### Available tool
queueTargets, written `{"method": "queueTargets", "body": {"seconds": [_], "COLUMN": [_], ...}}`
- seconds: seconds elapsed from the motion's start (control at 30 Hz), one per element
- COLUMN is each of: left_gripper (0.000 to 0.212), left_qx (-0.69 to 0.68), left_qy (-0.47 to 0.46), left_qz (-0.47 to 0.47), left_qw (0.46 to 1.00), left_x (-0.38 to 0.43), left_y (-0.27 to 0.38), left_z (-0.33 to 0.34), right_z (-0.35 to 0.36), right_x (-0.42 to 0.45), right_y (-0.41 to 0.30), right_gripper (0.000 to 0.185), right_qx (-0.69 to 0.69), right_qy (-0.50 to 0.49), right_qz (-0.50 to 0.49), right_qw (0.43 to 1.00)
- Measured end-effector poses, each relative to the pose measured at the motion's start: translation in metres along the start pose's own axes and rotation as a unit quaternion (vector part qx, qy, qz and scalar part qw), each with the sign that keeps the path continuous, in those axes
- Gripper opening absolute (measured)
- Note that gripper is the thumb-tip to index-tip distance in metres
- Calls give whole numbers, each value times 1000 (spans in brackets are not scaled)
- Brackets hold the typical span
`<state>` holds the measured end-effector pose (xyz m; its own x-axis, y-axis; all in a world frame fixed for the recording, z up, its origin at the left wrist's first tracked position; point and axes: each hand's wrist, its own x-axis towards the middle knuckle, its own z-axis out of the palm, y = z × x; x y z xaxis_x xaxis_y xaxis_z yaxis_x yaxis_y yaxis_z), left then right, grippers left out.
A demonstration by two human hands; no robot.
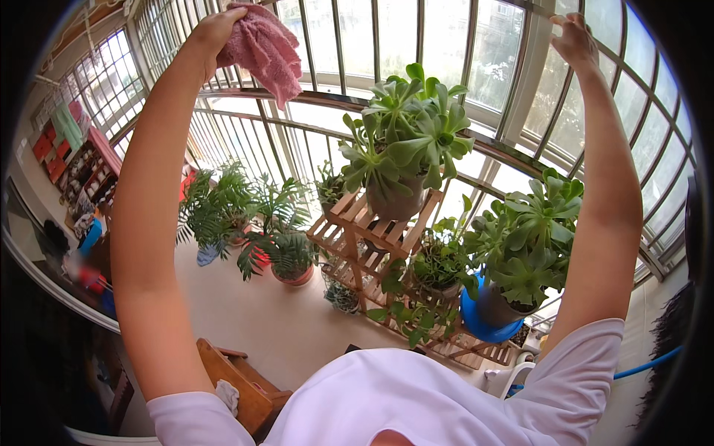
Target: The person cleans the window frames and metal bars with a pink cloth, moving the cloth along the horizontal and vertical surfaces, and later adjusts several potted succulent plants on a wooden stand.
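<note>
My left hand (218, 34), raised at the upper left, holds a bunched pink terry cloth (265, 53) that hangs down in front of the metal window bars. At the upper right, my right hand (577, 45) is up at the window grille, its fingers curled around the upper metal rail (532, 7). Part of that grip is hidden. Between my arms, below hand level, a large potted succulent (413, 125) stands on the top tier of a slatted wooden plant stand (351, 220).
Another potted succulent (535, 228) sits on a blue plastic support (479, 320) near my right arm. Potted palms (220, 200) stand on the pale floor (234, 301) at left. A wooden stool (251, 371) bearing a white cloth (227, 396) is close to me. A lower metal rail (329, 100) crosses behind the plants.
</note>
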<state>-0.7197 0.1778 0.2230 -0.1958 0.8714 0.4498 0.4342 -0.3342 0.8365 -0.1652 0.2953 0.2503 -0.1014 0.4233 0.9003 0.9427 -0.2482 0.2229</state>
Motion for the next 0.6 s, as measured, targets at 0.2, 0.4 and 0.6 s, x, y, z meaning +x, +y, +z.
{"method": "queueTargets", "body": {"seconds": [0.2,0.4,0.6], "left_gripper": [33,31,27], "left_qx": [-127,-238,-271], "left_qy": [-37,-71,-93], "left_qz": [-36,-54,-2], "left_qw": [991,967,958], "left_x": [24,52,107], "left_y": [-51,-77,-62], "left_z": [-4,45,98], "right_z": [-38,-36,18], "right_x": [-25,-22,-6], "right_y": [-121,-163,-188], "right_gripper": [41,45,57], "right_qx": [45,49,115], "right_qy": [-184,-258,-255], "right_qz": [34,41,111], "right_qw": [981,964,954]}}
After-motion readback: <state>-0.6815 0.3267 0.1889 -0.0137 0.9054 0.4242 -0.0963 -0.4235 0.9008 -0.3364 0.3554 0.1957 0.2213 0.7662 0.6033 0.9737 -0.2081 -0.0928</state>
